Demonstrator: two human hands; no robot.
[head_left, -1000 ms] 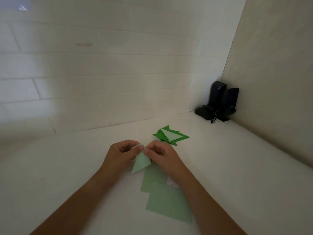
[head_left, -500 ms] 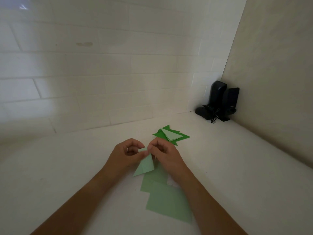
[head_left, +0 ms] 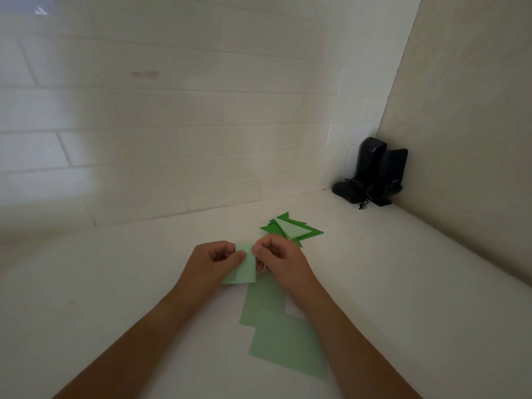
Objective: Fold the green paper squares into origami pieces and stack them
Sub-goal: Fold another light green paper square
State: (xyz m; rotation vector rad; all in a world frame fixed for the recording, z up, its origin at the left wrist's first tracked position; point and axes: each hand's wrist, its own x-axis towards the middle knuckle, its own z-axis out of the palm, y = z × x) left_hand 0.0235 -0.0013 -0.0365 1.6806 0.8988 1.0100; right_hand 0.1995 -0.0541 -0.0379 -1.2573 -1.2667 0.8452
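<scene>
Paper piece point(head_left: 246, 267), pale green, part-folded: thin, light, easily creased, likely to slip; best pinched at edges. Held just above the white tabletop point(head_left: 115, 283) between both hands; left hand point(head_left: 214, 262) and right hand point(head_left: 280, 259) each pinch its upper edge. Flat squares point(head_left: 283, 338) lie nearer; folded stack point(head_left: 290, 230), triangular, darker green, lies beyond.

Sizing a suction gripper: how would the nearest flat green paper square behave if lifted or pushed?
The nearest green square lies thin and flat on the counter, so it is probably very light and floppy, sagging from one edge. Pushed, it would likely slide, dragging the sheet beneath it, which it overlaps.
</scene>
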